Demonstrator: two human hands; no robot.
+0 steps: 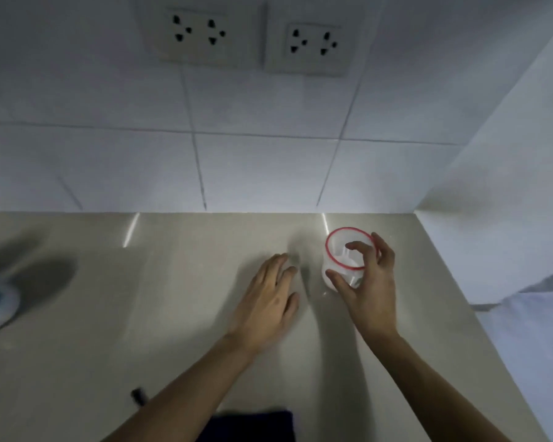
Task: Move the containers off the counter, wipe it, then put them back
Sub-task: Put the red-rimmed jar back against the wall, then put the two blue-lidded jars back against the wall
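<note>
The table (173, 298) is smooth beige stone or laminate, glossy enough to carry light streaks near the far wall. The container (342, 269) looks like clear plastic with a red rim. The wall tiles (262, 167) are white, smooth, faintly sheened.

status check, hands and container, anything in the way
Right hand on the red-rimmed container, fingers curled round it, near the back corner. Left hand open, empty, flat over the counter. Nothing near them.
</note>
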